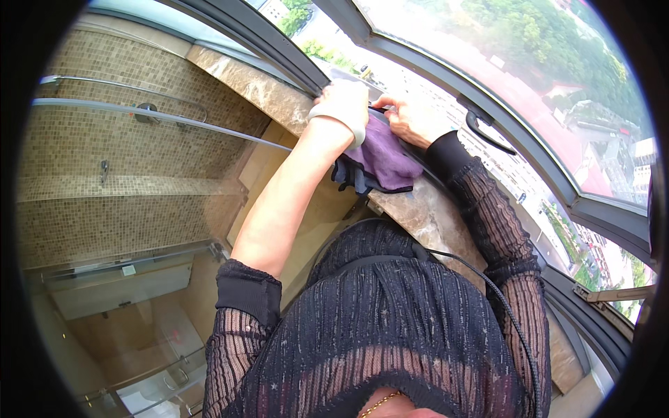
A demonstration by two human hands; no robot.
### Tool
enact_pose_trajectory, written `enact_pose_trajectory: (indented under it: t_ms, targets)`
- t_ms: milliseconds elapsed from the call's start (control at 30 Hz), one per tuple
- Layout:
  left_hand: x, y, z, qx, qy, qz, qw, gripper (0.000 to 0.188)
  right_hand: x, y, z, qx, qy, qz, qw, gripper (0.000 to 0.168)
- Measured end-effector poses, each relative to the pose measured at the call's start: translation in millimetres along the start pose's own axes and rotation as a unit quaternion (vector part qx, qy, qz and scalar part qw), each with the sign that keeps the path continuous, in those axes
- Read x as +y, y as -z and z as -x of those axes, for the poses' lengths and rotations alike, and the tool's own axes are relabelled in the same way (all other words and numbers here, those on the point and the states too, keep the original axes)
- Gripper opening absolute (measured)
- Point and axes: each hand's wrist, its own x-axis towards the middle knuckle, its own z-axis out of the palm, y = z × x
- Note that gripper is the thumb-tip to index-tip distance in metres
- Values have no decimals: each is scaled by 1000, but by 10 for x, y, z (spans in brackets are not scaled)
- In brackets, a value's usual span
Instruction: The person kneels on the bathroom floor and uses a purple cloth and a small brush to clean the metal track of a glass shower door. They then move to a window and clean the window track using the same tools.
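My left hand (pixel 342 102) is at the lower corner of the window frame, beside the upright bar, with its fingers bent; what they grip is hidden. Just to its right, my right hand (pixel 405 119) has thumb and forefinger bent close together at the dark edge of the frame. Between and below both hands a purple cloth (pixel 387 151) with a dark edge lies bunched over the marble sill (pixel 434 214). Dark grey cloth (pixel 355 177) hangs beneath it over the sill's inner edge. Whether either hand holds the cloth cannot be told.
An open window sash (pixel 470 68) with a black handle (pixel 488 136) stands out at the right, high above streets and trees. A metal stay (pixel 619 294) joins it lower right. On the left are a glass panel's rail (pixel 157 112) and a mosaic-tiled shower wall (pixel 130 151). A black cable (pixel 491 285) crosses my clothing.
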Motion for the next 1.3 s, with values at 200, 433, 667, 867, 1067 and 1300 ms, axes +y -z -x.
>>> enact_pose_trajectory:
  t_ms: [200, 433, 667, 867, 1067, 1300]
  targets:
    - [21, 295, -169, 253, 173, -273, 912, 27, 169, 243, 59, -78, -34, -36, 996, 34]
    - [-179, -232, -572, 198, 99, -138, 965, 26, 226, 9, 468, 7, -35, -167, 985, 28]
    - [-83, -606, -527, 85, 136, 0, 987, 74, 133, -41, 675, 84, -41, -120, 988, 22]
    - [24, -513, -556, 40, 168, 7, 985, 64, 66, -54, 717, 114, 1, -9, 993, 20]
    - [-195, -336, -1267, -224, 114, -140, 958, 44, -8, -140, 711, 147, 21, -47, 988, 23]
    - [-129, 162, -1162, -308, -95, -27, 946, 56, 29, -36, 730, 128, -28, -123, 984, 23]
